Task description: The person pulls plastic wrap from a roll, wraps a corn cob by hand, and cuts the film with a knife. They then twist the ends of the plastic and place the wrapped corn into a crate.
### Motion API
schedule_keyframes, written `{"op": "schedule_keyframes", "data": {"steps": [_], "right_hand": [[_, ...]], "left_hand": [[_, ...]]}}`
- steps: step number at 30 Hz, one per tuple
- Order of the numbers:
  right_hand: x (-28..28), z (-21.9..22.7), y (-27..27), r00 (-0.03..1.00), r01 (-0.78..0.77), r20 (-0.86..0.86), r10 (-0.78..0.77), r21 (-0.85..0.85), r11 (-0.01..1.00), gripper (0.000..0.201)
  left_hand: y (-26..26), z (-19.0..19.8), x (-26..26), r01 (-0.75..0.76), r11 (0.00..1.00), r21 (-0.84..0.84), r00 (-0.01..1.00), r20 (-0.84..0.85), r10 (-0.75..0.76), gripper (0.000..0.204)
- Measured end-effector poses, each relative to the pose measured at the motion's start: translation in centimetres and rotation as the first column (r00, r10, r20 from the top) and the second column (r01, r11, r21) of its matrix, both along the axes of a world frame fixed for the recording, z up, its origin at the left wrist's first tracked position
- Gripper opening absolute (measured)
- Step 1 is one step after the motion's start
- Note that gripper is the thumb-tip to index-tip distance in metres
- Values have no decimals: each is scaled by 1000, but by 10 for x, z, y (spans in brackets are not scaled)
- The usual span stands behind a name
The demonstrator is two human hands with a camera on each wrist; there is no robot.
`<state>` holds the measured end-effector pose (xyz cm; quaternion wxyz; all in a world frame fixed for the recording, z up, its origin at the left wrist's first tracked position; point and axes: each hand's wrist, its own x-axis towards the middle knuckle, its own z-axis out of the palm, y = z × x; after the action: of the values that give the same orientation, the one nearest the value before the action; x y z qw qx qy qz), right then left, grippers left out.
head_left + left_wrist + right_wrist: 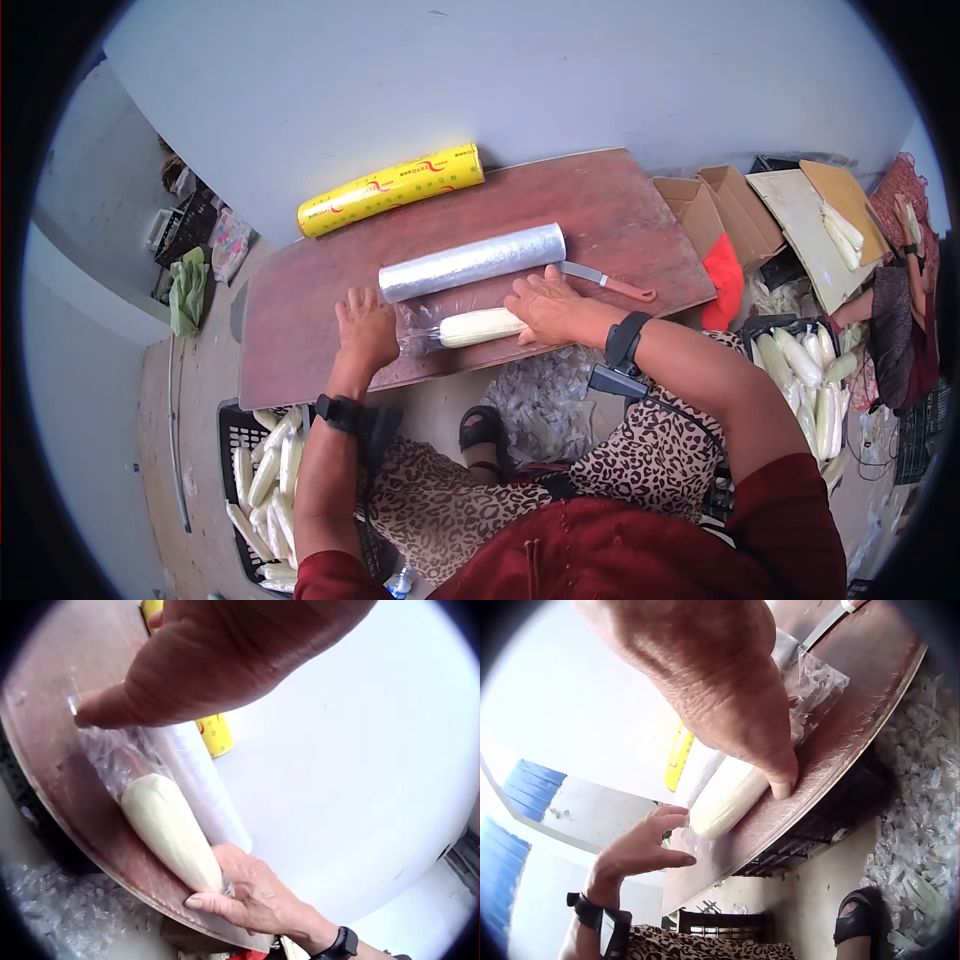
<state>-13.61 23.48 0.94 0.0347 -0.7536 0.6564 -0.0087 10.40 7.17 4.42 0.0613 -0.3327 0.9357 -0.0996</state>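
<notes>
On the near side of the bench (610,215), a pale corn ear (480,327) is laid flat, its long axis running roughly from 9 to 3 o'clock in the head view, with the 3 o'clock end angled slightly up. That end is held in the right grip (545,308), clamped on it with the thumb along the near side; its forearm is brought in from 4 o'clock. The left grip (367,325) is placed at 9 o'clock, just beside clear film (415,330) that is spread from the ear's other end. Its thumb and fingers are held apart, the thumb touching the film, and its palm is turned down. A silvery film roll (472,262) is set at 12 o'clock of the ear, a yellow roll (390,190) at 11, and a knife (610,282) between 2 and 3. Beyond the bench, more ears are held in a black crate (232,440) at 7 o'clock.
</notes>
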Motion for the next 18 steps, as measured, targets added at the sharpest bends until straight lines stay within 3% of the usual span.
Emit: {"op": "schedule_keyframes", "data": {"steps": [2,5,7,11,14,18], "right_hand": [[-1,-1,0,1000,-6,4,6,1,1000,47],[-2,-2,0,1000,-23,-9,23,-6,1000,47],[0,-1,0,999,-31,-13,31,-7,999,47],[-1,-4,0,1000,-12,24,12,6,1000,49],[-3,-3,-2,994,19,104,-24,52,998,51],[-9,-3,-2,982,10,188,-26,89,996,46]], "left_hand": [[-2,5,2,18,997,-72,997,-79,-23,42],[25,7,-19,299,935,192,848,-503,-168,48],[42,-3,-34,443,841,312,806,-550,-220,57],[40,-26,-42,399,856,328,903,-305,-303,59],[39,-18,-43,165,848,504,975,-211,-64,58],[31,-26,-41,171,863,476,980,-169,-100,61]]}}
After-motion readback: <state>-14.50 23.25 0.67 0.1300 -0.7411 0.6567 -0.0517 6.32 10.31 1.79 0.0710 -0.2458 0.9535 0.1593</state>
